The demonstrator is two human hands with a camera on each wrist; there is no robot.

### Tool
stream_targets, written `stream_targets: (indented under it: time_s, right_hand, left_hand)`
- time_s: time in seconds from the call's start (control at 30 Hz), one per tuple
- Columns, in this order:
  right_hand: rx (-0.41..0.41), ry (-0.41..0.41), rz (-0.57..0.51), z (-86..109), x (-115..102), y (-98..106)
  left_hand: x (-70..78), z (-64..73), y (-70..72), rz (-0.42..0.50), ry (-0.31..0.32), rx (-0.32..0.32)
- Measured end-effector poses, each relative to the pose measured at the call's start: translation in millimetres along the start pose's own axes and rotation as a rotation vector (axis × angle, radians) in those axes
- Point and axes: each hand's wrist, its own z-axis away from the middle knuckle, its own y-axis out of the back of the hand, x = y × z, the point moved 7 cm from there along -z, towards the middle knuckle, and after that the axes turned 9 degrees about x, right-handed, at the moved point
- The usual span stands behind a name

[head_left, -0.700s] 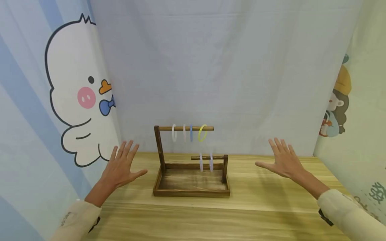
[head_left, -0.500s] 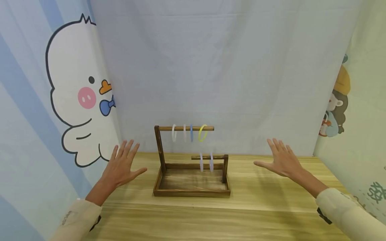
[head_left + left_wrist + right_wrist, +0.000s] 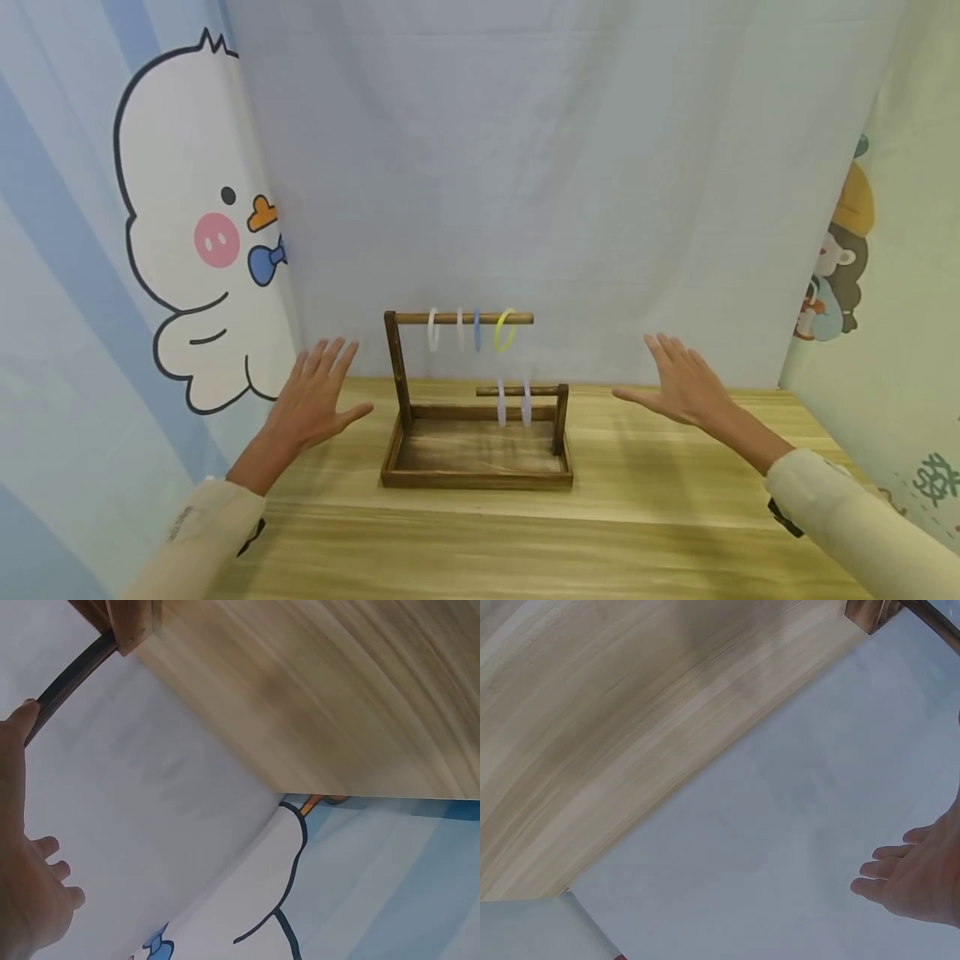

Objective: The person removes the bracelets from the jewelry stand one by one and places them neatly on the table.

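Observation:
A dark wooden bangle rack (image 3: 476, 481) with a shallow tray base stands on the table. From its upper bar (image 3: 447, 318) hang a clear white ring (image 3: 431, 332), a pale pinkish ring (image 3: 461, 333), a blue ring (image 3: 477, 335) and a slanted yellow ring (image 3: 497, 337). Two lavender rings, one in front of the post (image 3: 502, 408), hang on the lower bar. My left hand (image 3: 311, 402) is raised left of the rack, fingers spread and holding nothing. To the rack's right, my right hand (image 3: 686, 385) hovers with fingers extended and thumb pointing inward, also holding nothing.
The light wooden table (image 3: 480, 550) runs back to a grey-white curtain (image 3: 570, 183). A curtain with a white cartoon duck (image 3: 180, 167) borders the left side. On the right hangs a pale green curtain (image 3: 915, 275) with a cartoon figure.
Both hands have moved inward toward the rack and slightly up in the head view, the right one further. The rack and its rings have stayed in place.

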Motion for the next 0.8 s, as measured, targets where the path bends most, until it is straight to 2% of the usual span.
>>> stream_targets:
  time_s: [0.2, 0.47, 0.8]
  right_hand:
    - [0.009, 0.023, -0.018, -13.3, -17.3, 3.3]
    - [0.008, 0.058, -0.018, -21.8, -37.8, 1.3]
    - [0.018, 0.083, -0.043, -33.9, -64.5, -4.3]
  left_hand:
    - [4.0, -8.9, 1.4, -0.015, -0.032, 0.041]
    - [7.3, -23.3, -0.2, -0.013, -0.039, 0.034]
    - [17.1, -44.3, 4.2, 0.0, -0.069, 0.066]
